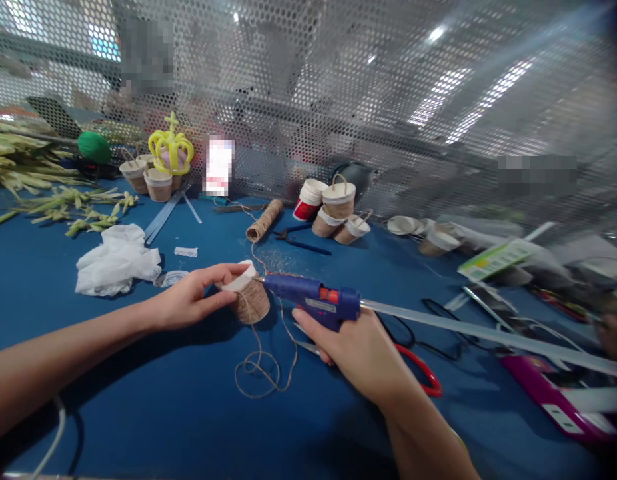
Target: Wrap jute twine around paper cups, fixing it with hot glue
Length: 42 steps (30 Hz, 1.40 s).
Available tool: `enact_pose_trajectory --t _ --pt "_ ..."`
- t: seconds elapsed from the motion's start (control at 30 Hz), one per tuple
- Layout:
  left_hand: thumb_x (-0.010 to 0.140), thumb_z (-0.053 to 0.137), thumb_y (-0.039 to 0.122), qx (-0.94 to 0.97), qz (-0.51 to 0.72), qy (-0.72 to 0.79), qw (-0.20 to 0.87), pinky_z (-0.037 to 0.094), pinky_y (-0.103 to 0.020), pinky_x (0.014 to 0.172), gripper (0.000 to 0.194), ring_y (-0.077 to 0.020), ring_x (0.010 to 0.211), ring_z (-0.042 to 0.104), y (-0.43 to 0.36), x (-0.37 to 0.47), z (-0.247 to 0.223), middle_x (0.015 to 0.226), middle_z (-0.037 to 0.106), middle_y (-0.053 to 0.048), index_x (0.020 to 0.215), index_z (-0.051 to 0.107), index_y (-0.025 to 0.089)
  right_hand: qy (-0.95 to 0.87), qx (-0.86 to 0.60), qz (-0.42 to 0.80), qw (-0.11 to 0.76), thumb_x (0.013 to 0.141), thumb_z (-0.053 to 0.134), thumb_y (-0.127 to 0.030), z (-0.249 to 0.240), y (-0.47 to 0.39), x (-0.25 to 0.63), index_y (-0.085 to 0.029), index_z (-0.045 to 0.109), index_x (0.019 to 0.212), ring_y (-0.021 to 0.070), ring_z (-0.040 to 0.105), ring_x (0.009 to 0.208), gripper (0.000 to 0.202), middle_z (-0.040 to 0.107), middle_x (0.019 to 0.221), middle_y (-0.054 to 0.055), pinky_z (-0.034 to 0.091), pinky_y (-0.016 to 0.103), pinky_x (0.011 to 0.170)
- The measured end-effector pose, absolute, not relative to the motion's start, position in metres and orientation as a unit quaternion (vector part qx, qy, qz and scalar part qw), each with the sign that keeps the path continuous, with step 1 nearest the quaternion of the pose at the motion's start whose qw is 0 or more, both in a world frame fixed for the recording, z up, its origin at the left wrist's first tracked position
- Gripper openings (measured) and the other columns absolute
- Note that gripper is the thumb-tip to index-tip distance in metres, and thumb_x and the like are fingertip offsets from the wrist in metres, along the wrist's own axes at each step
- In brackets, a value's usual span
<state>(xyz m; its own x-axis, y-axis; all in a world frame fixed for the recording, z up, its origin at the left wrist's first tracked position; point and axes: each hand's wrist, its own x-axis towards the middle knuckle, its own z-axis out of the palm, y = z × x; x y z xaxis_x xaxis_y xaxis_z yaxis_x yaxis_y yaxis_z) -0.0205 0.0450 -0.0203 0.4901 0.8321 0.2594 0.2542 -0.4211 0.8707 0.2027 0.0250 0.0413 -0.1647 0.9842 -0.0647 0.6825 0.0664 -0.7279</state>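
My left hand [191, 297] grips the white rim of a small twine-wrapped cup [252, 304], tilted just above the blue table. In my right hand [351, 343] is a blue glue gun [308, 293], its nozzle at the cup's side, close to the rim. Whether the nozzle touches the cup I cannot tell. A long clear glue stick [453, 330] juts from the back of the gun. Loose twine [261, 383] hangs from the cup and curls on the table. Behind the cup lies a twine roll [265, 221]. Red-handled scissors [422, 371] are partly hidden under my right hand.
Pliers [303, 244] and stacked finished cups [338, 200] stand farther back. Crumpled white fabric [117, 260] lies left, near a yellow crown [171, 150] and more cups [157, 185]. A purple power strip [548, 397] sits at right. A perforated metal screen [288, 87] closes the back.
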Motion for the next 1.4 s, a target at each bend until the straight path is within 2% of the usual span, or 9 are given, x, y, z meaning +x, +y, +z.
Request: enact_pose_trajectory --t 0.17,0.37,0.6,0.8,1.03,1.4 --pt "0.085 0.046 0.026 0.767 0.355 0.358 0.396 0.033 -0.038 0.099 0.012 -0.0229 0.121 0.039 0.0451 -0.0216 -0.0216 0.132 0.043 -0.009 0.078 0.049 0.017 -0.697 -0.585 0.339 0.237 0.069 0.054 -0.026 0.0398 0.0320 0.2046 -0.020 0.046 0.049 0.0101 0.045 0.034 0.023 0.043 0.033 -0.006 0.040 0.021 0.039" --pt "0.085 0.045 0.027 0.767 0.356 0.356 0.397 0.032 -0.040 0.100 0.013 -0.0235 0.122 0.038 0.0444 -0.0206 -0.0202 0.132 0.043 -0.010 0.088 0.052 0.017 -0.708 -0.579 0.320 0.248 0.071 0.054 -0.029 0.0355 0.0348 0.2068 -0.021 0.041 0.044 0.0092 0.044 0.033 0.031 0.042 0.033 -0.005 0.042 0.021 0.041" --pt "0.084 0.047 0.028 0.754 0.368 0.363 0.405 0.033 -0.039 0.099 0.013 -0.0238 0.120 0.041 0.0441 -0.0205 -0.0208 0.131 0.045 -0.009 0.079 0.052 0.018 -0.704 -0.577 0.335 0.243 0.072 0.054 -0.032 0.0366 0.0292 0.2072 -0.021 0.043 0.051 0.0089 0.043 0.033 0.026 0.043 0.035 -0.006 0.040 0.022 0.039" --pt "0.084 0.047 0.028 0.762 0.362 0.359 0.399 0.033 -0.039 0.099 0.010 -0.0234 0.121 0.039 0.0441 -0.0206 -0.0209 0.131 0.044 -0.008 0.083 0.051 0.019 -0.693 -0.579 0.347 0.254 0.071 0.053 -0.030 0.0362 0.0313 0.2077 -0.020 0.045 0.056 0.0096 0.044 0.034 0.020 0.042 0.038 -0.007 0.040 0.022 0.039" --pt "0.085 0.046 0.026 0.754 0.362 0.359 0.414 0.030 -0.041 0.101 0.014 -0.0237 0.124 0.036 0.0436 -0.0199 -0.0195 0.133 0.043 -0.010 0.074 0.045 0.018 -0.698 -0.585 0.331 0.247 0.072 0.055 -0.031 0.0371 0.0296 0.2063 -0.021 0.043 0.049 0.0086 0.042 0.033 0.028 0.043 0.034 -0.006 0.040 0.021 0.040" --pt "0.084 0.046 0.027 0.753 0.365 0.359 0.414 0.030 -0.041 0.101 0.014 -0.0235 0.124 0.036 0.0428 -0.0193 -0.0194 0.133 0.043 -0.010 0.074 0.046 0.018 -0.696 -0.599 0.321 0.233 0.070 0.055 -0.034 0.0351 0.0288 0.2070 -0.021 0.042 0.048 0.0096 0.044 0.031 0.029 0.043 0.032 -0.006 0.039 0.022 0.037"
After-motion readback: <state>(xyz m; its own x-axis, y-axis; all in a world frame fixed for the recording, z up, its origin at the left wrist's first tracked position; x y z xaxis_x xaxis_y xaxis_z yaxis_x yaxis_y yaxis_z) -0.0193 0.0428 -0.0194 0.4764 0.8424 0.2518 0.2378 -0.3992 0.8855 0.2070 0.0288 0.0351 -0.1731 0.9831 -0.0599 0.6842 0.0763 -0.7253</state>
